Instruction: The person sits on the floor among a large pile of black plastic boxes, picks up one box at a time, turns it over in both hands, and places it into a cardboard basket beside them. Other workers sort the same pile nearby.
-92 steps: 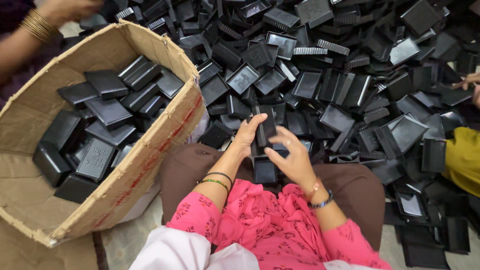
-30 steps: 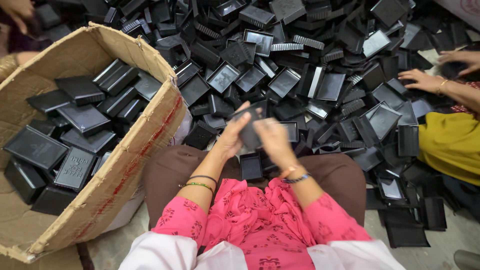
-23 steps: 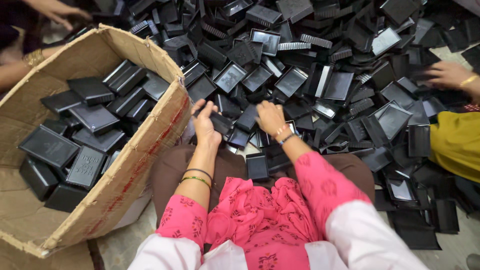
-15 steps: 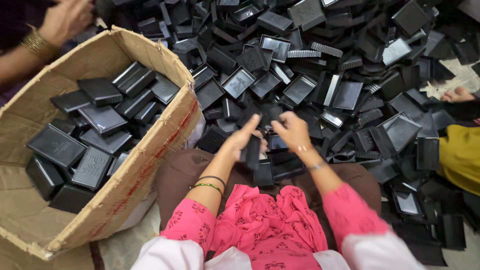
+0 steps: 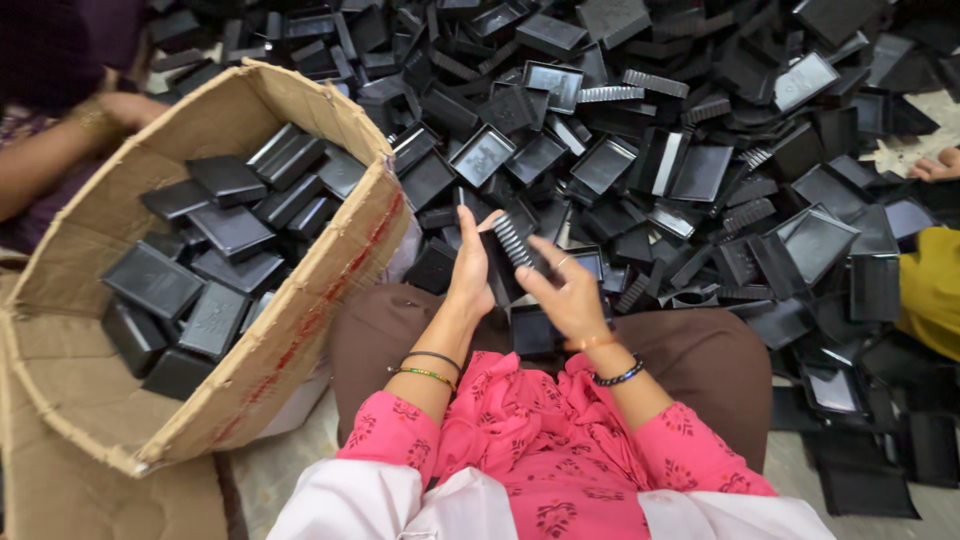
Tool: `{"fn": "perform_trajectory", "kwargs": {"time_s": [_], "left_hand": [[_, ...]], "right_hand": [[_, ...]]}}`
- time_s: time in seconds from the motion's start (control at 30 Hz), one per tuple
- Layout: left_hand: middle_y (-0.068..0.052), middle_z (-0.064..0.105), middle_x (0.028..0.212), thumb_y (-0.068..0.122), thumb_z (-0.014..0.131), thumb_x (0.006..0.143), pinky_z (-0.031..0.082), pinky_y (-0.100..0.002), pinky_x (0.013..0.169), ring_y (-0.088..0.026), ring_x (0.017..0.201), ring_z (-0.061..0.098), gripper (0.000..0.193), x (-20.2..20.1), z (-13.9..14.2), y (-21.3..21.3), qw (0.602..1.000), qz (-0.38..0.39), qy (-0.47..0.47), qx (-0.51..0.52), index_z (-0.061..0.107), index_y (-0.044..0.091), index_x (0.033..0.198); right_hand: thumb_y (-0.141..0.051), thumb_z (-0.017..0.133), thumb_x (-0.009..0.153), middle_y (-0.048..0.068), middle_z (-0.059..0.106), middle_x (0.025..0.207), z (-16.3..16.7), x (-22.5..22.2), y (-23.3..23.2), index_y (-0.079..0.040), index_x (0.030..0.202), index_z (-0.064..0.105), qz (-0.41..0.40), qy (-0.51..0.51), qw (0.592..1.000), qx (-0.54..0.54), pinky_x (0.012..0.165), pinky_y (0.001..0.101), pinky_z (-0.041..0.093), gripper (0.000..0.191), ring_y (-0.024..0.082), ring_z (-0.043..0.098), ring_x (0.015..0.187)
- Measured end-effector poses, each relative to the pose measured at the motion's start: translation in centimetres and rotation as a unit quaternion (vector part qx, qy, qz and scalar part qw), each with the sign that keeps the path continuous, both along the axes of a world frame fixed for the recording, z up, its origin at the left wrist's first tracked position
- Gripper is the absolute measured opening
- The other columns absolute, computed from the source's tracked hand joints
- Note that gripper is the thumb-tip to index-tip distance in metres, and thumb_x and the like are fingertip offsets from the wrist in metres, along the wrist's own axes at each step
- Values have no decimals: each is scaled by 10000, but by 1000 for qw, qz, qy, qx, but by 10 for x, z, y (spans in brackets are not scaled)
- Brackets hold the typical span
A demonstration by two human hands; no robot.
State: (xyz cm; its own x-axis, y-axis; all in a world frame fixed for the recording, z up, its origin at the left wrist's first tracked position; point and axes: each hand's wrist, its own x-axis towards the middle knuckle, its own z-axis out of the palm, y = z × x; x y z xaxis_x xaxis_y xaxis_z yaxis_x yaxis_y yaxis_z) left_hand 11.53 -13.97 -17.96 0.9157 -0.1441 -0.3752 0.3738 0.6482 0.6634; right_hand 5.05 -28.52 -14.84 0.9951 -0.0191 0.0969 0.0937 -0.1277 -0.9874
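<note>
My left hand (image 5: 470, 262) and my right hand (image 5: 562, 291) meet above my lap, both closed around black plastic parts: a flat tray-like piece and a ribbed strip (image 5: 512, 243) that stands tilted between the fingers. Another black tray (image 5: 531, 330) lies on my lap just below the hands. A huge heap of black plastic trays and ribbed strips (image 5: 660, 150) covers the floor ahead of me. My sleeves are pink, with bangles on both wrists.
A round cardboard box (image 5: 300, 330) at my left holds several stacked black cases (image 5: 225, 235). Another person's arm (image 5: 70, 150) with a bangle rests at its far left rim. At the right edge is a person in yellow (image 5: 930, 290) and a hand (image 5: 938, 165).
My hands dropped to the heap, then came back together above my lap. They now hold a ribbed strip against a tray, tilted up. The camera view shifted slightly.
</note>
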Motion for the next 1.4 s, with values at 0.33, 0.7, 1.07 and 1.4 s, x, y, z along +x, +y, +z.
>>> {"fn": "perform_trajectory", "kwargs": {"time_s": [0.33, 0.7, 1.07, 1.4], "left_hand": [[-82, 599, 754, 752, 358, 954, 531, -345, 558, -209, 603, 607, 724, -4, 32, -17, 985, 75, 137, -76, 622, 78, 937], [-99, 604, 890, 355, 575, 1055, 471, -414, 846, -270, 894, 579, 366, -35, 142, 123, 587, 365, -400, 602, 617, 36, 879], [-75, 648, 1087, 287, 629, 1057, 486, -320, 860, -155, 936, 569, 274, -114, 73, 88, 958, 112, -103, 243, 587, 37, 1161], [-175, 658, 1114, 555, 684, 807, 488, -587, 834, -344, 984, 652, 640, -48, 0, 36, 950, -175, 251, -60, 572, 102, 1245]], "right_hand": [[-197, 785, 848, 320, 581, 1384, 50, -39, -3, 63, 1414, 525, 55, -315, 906, -278, 1002, 384, 522, 675, 434, 638, 1186], [-226, 778, 885, 151, 716, 1096, 11, -7, -23, -10, 1162, 649, 251, -152, 934, -204, 880, 378, 547, 374, 315, 694, 996], [-250, 713, 870, 114, 653, 1004, -117, -30, -26, -62, 960, 666, 272, -68, 860, -427, 922, 543, 451, 214, 342, 609, 1016], [-191, 694, 938, 112, 663, 948, 6, -33, -37, -20, 1067, 668, 255, -117, 925, -257, 823, 425, 530, 215, 341, 655, 919]]}}
